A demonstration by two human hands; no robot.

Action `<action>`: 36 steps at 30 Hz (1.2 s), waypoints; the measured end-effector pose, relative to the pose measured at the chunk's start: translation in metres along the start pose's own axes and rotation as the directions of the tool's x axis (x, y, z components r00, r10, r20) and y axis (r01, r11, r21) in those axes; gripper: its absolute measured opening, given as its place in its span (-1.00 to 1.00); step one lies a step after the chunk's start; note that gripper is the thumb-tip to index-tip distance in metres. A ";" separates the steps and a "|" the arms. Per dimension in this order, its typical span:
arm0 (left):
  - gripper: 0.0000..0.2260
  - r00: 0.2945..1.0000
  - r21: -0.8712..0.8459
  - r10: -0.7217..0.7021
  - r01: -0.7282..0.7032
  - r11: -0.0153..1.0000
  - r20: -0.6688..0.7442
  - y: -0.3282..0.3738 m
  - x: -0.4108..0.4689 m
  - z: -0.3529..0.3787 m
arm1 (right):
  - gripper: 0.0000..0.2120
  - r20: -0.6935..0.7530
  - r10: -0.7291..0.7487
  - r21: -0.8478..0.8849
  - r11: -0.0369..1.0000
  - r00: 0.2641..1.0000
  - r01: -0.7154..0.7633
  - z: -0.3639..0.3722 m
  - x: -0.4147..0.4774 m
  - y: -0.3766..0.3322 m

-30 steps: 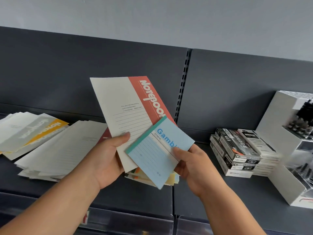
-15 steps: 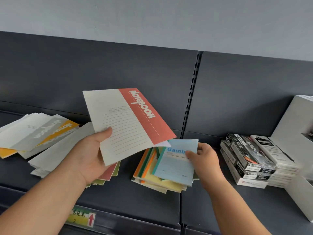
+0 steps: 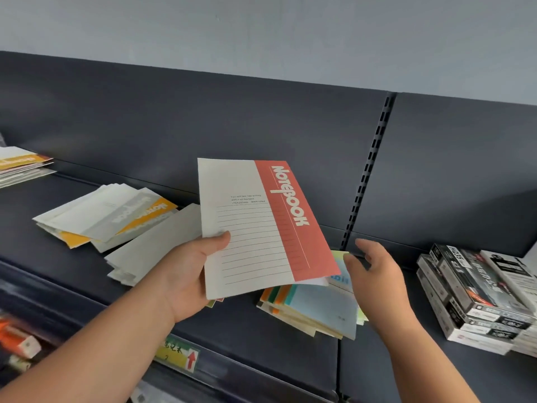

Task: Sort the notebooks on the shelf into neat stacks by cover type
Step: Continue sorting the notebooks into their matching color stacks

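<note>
left hand (image 3: 186, 274) grips the red-banded notebook (image 3: 261, 225) at its lower left corner, thumb curled over the cover and fingers out of sight beneath. the notebook is held clear above the shelf (image 3: 261, 344), long axis running away from the person, slightly tilted. right hand (image 3: 374, 271) holds nothing, fingers loosely spread at the far right edge of the small pastel stack (image 3: 313, 312); contact cannot be confirmed. the same large format lies in the grey and orange pile (image 3: 116, 216) and the grey pile (image 3: 151, 248), both to the left of the holding hand. judgement: the left hand is nearer those piles, so placement calls for a leftward carry. boxed goods (image 3: 476, 295) stand well apart at right.
</note>
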State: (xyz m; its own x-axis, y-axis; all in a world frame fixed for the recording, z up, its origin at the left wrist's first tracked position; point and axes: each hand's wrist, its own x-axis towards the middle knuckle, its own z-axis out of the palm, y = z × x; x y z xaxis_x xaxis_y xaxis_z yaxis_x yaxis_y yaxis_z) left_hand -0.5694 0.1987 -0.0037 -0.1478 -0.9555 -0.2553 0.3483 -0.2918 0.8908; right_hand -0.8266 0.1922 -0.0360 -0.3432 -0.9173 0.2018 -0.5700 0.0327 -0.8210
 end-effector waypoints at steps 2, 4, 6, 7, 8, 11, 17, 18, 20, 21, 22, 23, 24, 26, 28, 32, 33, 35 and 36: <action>-0.75 1.000 -0.006 -0.011 0.011 1.000 -0.006 0.000 -0.007 -0.002 | -0.63 0.058 -0.045 0.207 0.978 0.997 0.032 0.003 -0.007 -0.023; -0.74 1.000 -0.004 -0.016 0.016 1.000 -0.010 0.000 -0.014 -0.005 | -0.64 0.195 -0.029 0.378 0.924 0.980 -0.048 0.011 -0.014 -0.039; -0.70 1.000 0.012 -0.029 0.029 1.000 0.001 0.001 -0.021 -0.011 | -0.61 0.315 -0.005 0.436 0.889 0.949 -0.140 0.021 -0.019 -0.048; -0.66 0.999 0.025 -0.035 0.035 0.999 0.007 0.001 -0.024 -0.016 | -0.63 0.362 0.014 0.459 0.868 0.932 -0.191 0.026 -0.021 -0.050; -0.63 0.999 0.034 -0.041 0.040 0.999 0.014 0.001 -0.027 -0.020 | -0.67 0.400 0.032 0.483 0.842 0.916 -0.241 0.030 -0.024 -0.053; -0.61 0.998 0.044 -0.047 0.045 0.998 0.034 0.002 -0.033 -0.034 | -0.77 0.479 0.073 0.524 0.776 0.875 -0.352 0.040 -0.032 -0.057; -0.66 0.994 0.089 -0.059 0.051 0.995 0.089 0.015 -0.048 -0.064 | -0.78 0.530 0.086 0.506 0.766 0.844 -0.396 0.059 -0.050 -0.073; -0.67 0.994 0.098 -0.061 0.052 0.994 0.091 0.019 -0.050 -0.071 | -0.82 0.516 0.086 0.506 0.772 0.852 -0.384 0.065 -0.054 -0.078; -0.72 0.996 0.142 -0.050 0.038 0.989 0.079 0.028 -0.052 -0.088 | -0.85 0.463 0.099 0.504 0.788 0.881 -0.353 0.079 -0.062 -0.089; -0.76 0.997 0.176 -0.035 0.023 0.984 0.068 0.032 -0.052 -0.097 | -0.85 0.435 0.107 0.503 0.795 0.894 -0.340 0.087 -0.065 -0.095; -0.78 0.998 0.211 -0.013 0.001 0.977 0.055 0.036 -0.052 -0.106 | -0.85 0.409 0.119 0.502 0.798 0.905 -0.332 0.095 -0.067 -0.100; -0.79 0.999 0.244 0.011 -0.022 0.970 0.045 0.040 -0.052 -0.114 | -0.85 0.387 0.132 0.497 0.803 0.912 -0.328 0.104 -0.068 -0.105; -0.79 0.999 0.274 0.033 -0.042 0.961 0.038 0.044 -0.052 -0.122 | -0.85 0.361 0.153 0.496 0.804 0.920 -0.328 0.112 -0.068 -0.109; -0.79 0.997 0.346 0.070 -0.072 0.936 0.019 0.050 -0.051 -0.141 | -0.85 0.309 0.218 0.490 0.798 0.926 -0.351 0.128 -0.066 -0.115; -0.76 0.994 0.449 0.111 -0.096 0.888 -0.006 0.055 -0.054 -0.164 | -0.86 0.276 0.273 0.476 0.794 0.922 -0.378 0.142 -0.064 -0.120; -0.66 0.980 0.673 0.198 -0.157 0.723 0.015 0.062 -0.065 -0.217 | -0.58 0.126 0.285 0.240 0.920 0.950 -0.308 0.173 -0.066 -0.132; -0.64 0.976 0.718 0.218 -0.166 0.676 0.021 0.064 -0.067 -0.231 | -0.55 0.068 0.267 0.132 0.952 0.961 -0.274 0.180 -0.070 -0.137; -0.60 0.967 0.789 0.255 -0.176 0.588 0.025 0.069 -0.072 -0.260 | -0.63 -0.027 0.180 -0.152 0.971 0.983 -0.182 0.197 -0.080 -0.150; -0.59 0.965 0.815 0.263 -0.172 0.554 0.025 0.071 -0.075 -0.274 | -0.63 -0.046 0.135 -0.282 0.949 0.990 -0.143 0.207 -0.087 -0.158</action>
State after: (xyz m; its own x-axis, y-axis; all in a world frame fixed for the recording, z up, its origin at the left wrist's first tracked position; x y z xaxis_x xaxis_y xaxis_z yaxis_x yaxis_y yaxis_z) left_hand -0.2798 0.2379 -0.0246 -0.0740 -0.9973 -0.0030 -0.5357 0.0372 0.8436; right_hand -0.5523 0.1847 -0.0345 -0.4512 -0.8853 0.1129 -0.7023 0.2741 -0.6570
